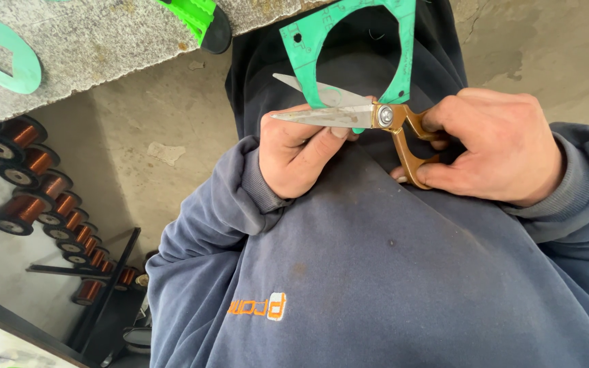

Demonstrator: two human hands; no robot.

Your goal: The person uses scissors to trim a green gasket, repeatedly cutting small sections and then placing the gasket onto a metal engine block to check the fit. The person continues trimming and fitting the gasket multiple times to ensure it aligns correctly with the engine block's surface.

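Scissors (366, 119) sit in my right hand (495, 146), fingers clenched through the brown handles, blades parted around the lower edge of the green gasket (349, 48). My left hand (298, 153) grasps that same edge, thumb just under the lower blade. Both hands are against my blue sweatshirt (376, 272). Another green ring (1, 54) lies on the grey table's (103, 41) edge, copper spools (35, 197) below.

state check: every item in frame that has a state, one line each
scissors: blades open, biting the gasket's lower edge
green gasket sheet: partly cut, large opening in the middle, held up
left hand: gripping the gasket's lower edge
right hand: fingers through the brown scissor handles
round green gasket: flat on the grey surface, square hole cut out
copper wire spools: wound full, lined up in a row
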